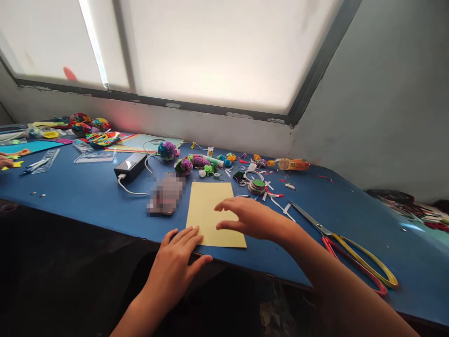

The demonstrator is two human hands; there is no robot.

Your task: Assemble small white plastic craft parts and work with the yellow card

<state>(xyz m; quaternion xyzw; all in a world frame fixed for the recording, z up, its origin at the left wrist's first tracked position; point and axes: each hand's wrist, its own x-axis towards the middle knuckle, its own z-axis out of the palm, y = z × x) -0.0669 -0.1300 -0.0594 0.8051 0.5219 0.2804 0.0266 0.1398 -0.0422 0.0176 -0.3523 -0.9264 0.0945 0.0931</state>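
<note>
A pale yellow sheet of paper (209, 206) lies flat near the front edge of the blue table. My left hand (180, 255) is at its lower left corner, fingers spread, fingertips on the paper and the thumb out past the table edge. Over the right part of the sheet is my right hand (250, 217), its thumb and fingers apart with nothing between them. Whether it touches the paper I cannot tell. Large scissors (329, 234) with red and yellow handles rest to the right of my right forearm. A blurred-out phone-like object (166, 194) lies left of the sheet.
Behind the sheet are paper flowers (168, 150), a glue stick (213, 161), a round green-topped stack (257, 186), paper scraps and a bottle (293, 164). A black box (131, 167) with a white cable stands left. Another person's hand (5, 161) shows at the far left.
</note>
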